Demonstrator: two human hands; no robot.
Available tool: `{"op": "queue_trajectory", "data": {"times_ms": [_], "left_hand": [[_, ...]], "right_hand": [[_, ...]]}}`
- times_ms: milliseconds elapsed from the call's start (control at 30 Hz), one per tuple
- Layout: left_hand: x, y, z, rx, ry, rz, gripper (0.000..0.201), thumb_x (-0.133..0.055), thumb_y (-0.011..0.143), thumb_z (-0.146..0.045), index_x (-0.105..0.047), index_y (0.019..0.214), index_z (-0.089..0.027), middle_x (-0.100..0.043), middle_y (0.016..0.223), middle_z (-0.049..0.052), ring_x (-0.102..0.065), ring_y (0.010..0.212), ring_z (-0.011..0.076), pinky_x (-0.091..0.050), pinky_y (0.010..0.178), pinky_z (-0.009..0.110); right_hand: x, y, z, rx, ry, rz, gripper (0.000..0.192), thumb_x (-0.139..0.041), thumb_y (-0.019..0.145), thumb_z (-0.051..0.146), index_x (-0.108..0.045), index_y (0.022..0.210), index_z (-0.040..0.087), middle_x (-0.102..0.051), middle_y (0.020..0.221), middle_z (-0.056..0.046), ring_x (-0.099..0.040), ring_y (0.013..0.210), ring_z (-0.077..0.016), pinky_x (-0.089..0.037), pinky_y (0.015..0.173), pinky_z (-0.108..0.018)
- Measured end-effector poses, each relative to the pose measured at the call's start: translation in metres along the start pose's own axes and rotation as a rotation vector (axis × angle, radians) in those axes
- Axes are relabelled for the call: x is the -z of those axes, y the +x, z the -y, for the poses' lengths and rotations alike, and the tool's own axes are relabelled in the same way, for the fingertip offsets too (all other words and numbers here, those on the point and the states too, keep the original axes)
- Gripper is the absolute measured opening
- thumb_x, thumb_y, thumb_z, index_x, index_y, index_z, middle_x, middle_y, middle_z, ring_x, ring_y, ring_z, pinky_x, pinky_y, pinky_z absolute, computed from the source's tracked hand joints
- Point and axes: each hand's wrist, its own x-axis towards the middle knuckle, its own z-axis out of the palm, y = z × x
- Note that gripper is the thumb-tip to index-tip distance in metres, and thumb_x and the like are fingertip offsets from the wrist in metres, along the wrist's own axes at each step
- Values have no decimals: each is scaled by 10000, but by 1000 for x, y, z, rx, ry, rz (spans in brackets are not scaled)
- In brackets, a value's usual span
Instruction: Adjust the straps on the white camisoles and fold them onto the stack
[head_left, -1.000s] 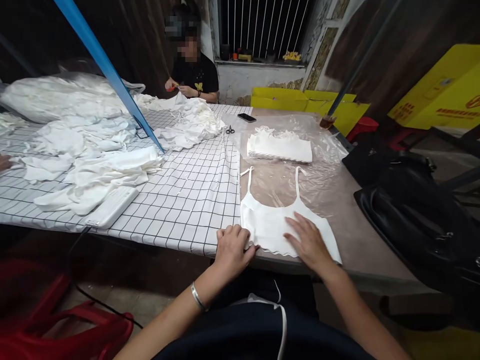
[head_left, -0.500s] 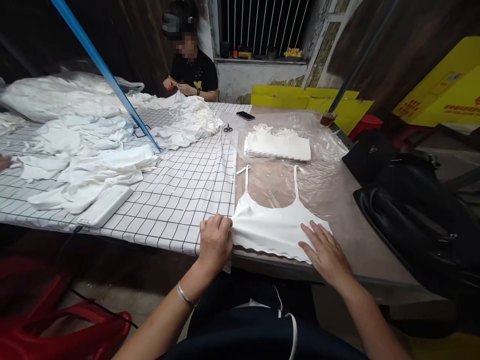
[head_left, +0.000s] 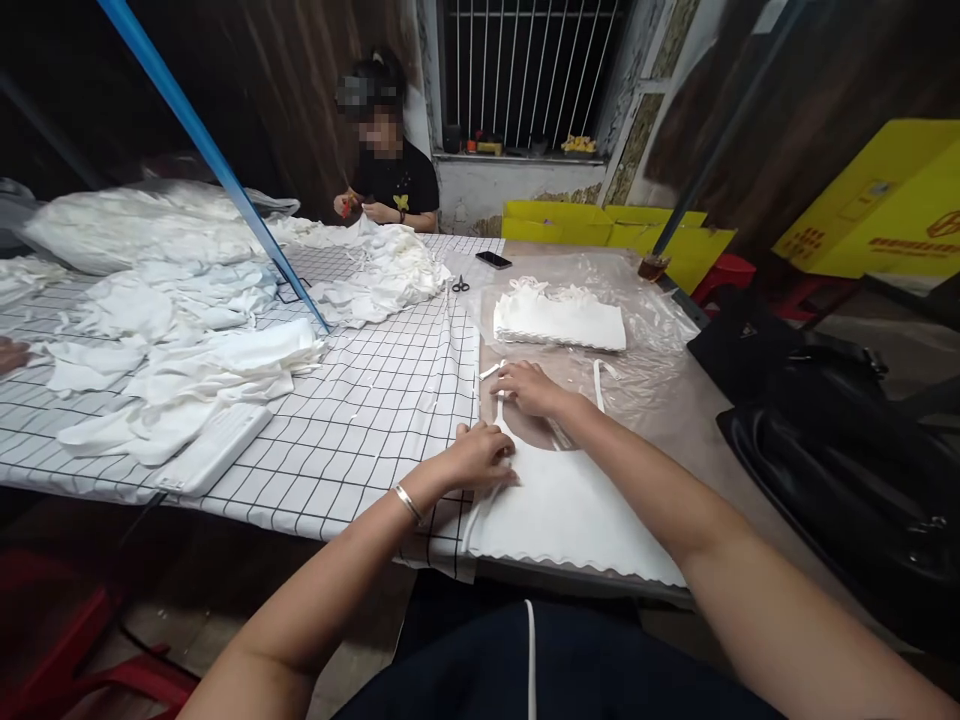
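A white camisole top [head_left: 570, 510] lies flat at the near edge of the table [head_left: 705, 450], its scalloped hem toward me. My left hand [head_left: 480, 455] presses down on its upper left corner, fingers bent. My right hand [head_left: 529, 385] reaches across to the left shoulder strap [head_left: 491, 372] and rests on it with fingers curled. The right strap [head_left: 598, 372] lies straight on the clear plastic sheet [head_left: 645, 300].
A folded stack of white tops [head_left: 559, 320] sits beyond on the plastic. Scissors [head_left: 460, 285] and a phone [head_left: 493, 260] lie farther back. Loose white garments [head_left: 202, 330] cover the checked cloth [head_left: 375, 400] at left. A seated person [head_left: 390, 170] works opposite. Black bags [head_left: 847, 440] crowd the right.
My right hand left the hem's right side and reached up to the left strap. My left hand moved from the lower left edge up to the top's upper left corner.
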Motion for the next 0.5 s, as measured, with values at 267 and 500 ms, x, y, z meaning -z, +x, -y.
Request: {"op": "queue_trajectory", "data": {"times_ms": [267, 500], "left_hand": [[15, -4, 15, -53, 3, 8, 157, -650, 781, -317, -610, 809, -168, -650, 869, 34, -558, 931, 233, -342, 901, 404], [-32, -23, -6, -343, 327, -252, 603, -448, 920, -558, -446, 1388, -178, -439, 1468, 128, -348, 1365, 299, -215, 1107, 473]], "right_hand": [[9, 21, -20, -49, -29, 14, 65, -604, 739, 146, -623, 786, 186, -595, 964, -74, -481, 937, -235, -346, 848, -352], [1, 41, -33, -809, 663, -233, 335, -770, 672, 283, -467, 563, 189, -441, 516, 37, -386, 534, -116, -227, 493, -248]]}}
